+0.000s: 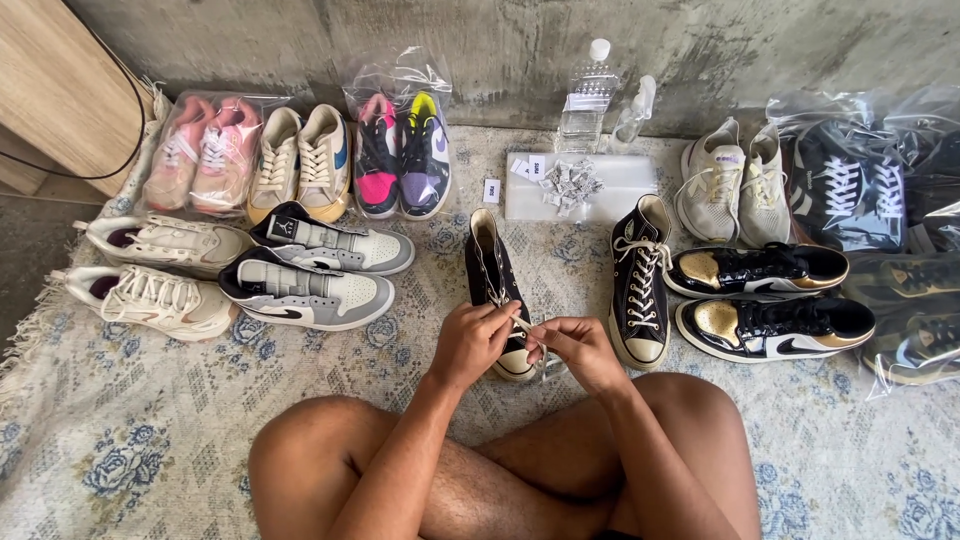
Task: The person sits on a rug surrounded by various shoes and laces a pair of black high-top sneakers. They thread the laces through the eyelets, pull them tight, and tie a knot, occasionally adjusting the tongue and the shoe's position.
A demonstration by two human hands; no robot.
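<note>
I sit cross-legged on a patterned rug (pixel 150 440). A black high-top sneaker (pixel 492 275) with a white toe cap lies in front of me, toe toward me. My left hand (pixel 472 342) and my right hand (pixel 580 350) meet over its toe, each pinching the white shoelace (pixel 522 325) between fingers. The matching black high-top (pixel 640 290), laced, stands just to the right.
Pairs of shoes line the rug: grey-white sneakers (pixel 310 270), beige trainers (pixel 160 270), bagged pink pair (pixel 205 150), black-gold pair (pixel 770 300), bagged dark shoes (pixel 860 185). A white tray (pixel 620 180) of small paper tags, a water bottle (pixel 588 100) and a concrete wall are behind.
</note>
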